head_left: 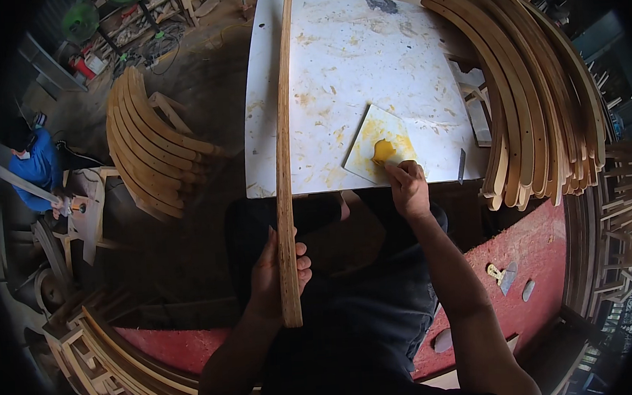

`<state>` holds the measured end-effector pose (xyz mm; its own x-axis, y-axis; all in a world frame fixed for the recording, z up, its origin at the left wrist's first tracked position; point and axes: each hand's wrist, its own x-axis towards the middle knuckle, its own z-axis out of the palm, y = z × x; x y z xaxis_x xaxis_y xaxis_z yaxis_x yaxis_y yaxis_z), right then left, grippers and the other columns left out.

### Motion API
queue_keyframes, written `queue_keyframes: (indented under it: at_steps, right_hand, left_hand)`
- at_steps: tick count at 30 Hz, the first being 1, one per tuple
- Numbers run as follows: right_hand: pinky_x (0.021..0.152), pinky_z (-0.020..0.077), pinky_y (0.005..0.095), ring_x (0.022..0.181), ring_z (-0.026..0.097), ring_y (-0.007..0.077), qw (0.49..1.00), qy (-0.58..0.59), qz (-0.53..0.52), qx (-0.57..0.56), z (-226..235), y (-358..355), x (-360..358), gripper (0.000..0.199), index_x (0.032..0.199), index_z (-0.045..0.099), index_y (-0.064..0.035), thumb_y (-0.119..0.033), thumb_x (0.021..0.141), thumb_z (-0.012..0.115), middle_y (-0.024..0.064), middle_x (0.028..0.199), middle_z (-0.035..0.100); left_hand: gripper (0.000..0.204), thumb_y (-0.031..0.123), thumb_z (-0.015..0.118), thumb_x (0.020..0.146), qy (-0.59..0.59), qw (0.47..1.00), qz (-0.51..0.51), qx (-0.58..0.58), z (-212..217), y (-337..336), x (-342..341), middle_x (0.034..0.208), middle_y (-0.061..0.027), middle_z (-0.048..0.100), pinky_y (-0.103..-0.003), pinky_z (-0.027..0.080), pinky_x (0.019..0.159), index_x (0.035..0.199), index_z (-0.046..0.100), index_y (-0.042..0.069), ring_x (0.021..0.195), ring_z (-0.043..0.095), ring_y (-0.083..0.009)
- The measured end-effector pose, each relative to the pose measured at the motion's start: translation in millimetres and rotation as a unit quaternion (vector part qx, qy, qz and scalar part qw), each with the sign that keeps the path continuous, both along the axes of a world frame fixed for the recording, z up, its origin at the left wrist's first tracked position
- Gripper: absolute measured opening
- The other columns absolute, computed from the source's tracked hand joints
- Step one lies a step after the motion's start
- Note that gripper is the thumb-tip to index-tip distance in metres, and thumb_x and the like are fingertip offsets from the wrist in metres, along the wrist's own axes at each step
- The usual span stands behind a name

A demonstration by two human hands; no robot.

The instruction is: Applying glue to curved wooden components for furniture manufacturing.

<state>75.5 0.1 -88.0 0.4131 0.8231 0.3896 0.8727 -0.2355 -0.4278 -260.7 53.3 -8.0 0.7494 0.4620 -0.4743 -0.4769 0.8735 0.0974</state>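
My left hand (266, 274) is closed around the near end of a long, narrow wooden strip (285, 185). The strip lies across the left side of a white-topped table (365, 57) and sticks out past its near edge. My right hand (409, 189) is pinched at the near edge of a small square white board (361, 162) on the tabletop. A mound of yellow paste (383, 150) sits on that board, just beyond my fingertips, with thinner smears around it. Whatever my right fingers hold is hidden.
Curved wooden pieces are stacked at right (526, 90) and left (142, 143). A small dark blade (462, 165) lies at the table's right corner. A putty knife (505, 276) and grey stones rest on a red board (476, 325). A person in blue (35, 167) works far left.
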Motion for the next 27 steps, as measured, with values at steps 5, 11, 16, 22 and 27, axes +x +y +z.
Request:
queue_keyframes:
  at_steps: [5, 11, 16, 22, 27]
  right_hand:
    - [0.082, 0.0545, 0.0416, 0.094, 0.062, 0.0315, 1.0, -0.001, 0.014, -0.025, -1, 0, 1, 0.02, 0.105, 0.077, -0.0124, -0.005, 0.087, 0.07, 0.01, 0.097, 0.063]
    - [0.085, 0.0541, 0.0398, 0.095, 0.062, 0.0317, 0.993, 0.053, 0.079, -0.064, 6, -7, 17, 0.021, 0.106, 0.077, -0.0106, -0.006, 0.086, 0.072, 0.0116, 0.098, 0.066]
    - [0.083, 0.0535, 0.0313, 0.087, 0.066, 0.0239, 0.962, 0.226, 0.105, -0.114, 29, -14, 11, 0.018, 0.107, 0.075, -0.0045, -0.007, 0.089, 0.073, 0.0101, 0.091, 0.069]
    - [0.081, 0.0584, 0.0316, 0.086, 0.072, 0.0205, 0.698, 0.716, -0.007, -0.008, 85, -50, -70, 0.019, 0.116, 0.067, -0.0011, -0.011, 0.099, 0.065, 0.0117, 0.097, 0.073]
    - [0.073, 0.0604, 0.0316, 0.079, 0.073, 0.0215, 0.666, 0.745, 0.04, -0.017, 116, -83, -152, 0.027, 0.125, 0.063, 0.0046, -0.012, 0.105, 0.053, 0.0145, 0.09, 0.072]
  left_hand:
    - [0.044, 0.049, 0.043, 0.108, 0.025, 1.0, -0.001, 0.0, -3, 1, -4, 0.085, -0.0034, 0.065, -0.027, 0.056, 0.056, 0.123, 0.056, 0.01, 0.066, 0.065, -0.0135]
    - [0.041, 0.05, 0.043, 0.108, 0.013, 1.0, -0.004, 0.001, -6, 4, -7, 0.087, -0.0036, 0.062, -0.027, 0.05, 0.056, 0.123, 0.057, 0.015, 0.065, 0.059, -0.0129]
    - [0.038, 0.051, 0.044, 0.107, 0.064, 0.998, -0.01, 0.021, -3, 4, -6, 0.084, -0.0024, 0.061, -0.026, 0.049, 0.056, 0.112, 0.058, 0.015, 0.063, 0.057, -0.0116]
    - [0.043, 0.054, 0.048, 0.105, 0.08, 0.996, -0.016, 0.03, -7, 4, -12, 0.083, -0.0015, 0.06, -0.023, 0.047, 0.054, 0.099, 0.058, 0.012, 0.061, 0.055, -0.0097]
    - [0.047, 0.055, 0.048, 0.104, 0.083, 0.995, -0.007, 0.056, -9, -2, -21, 0.082, -0.0015, 0.059, -0.023, 0.049, 0.055, 0.1, 0.059, 0.01, 0.061, 0.056, -0.0094]
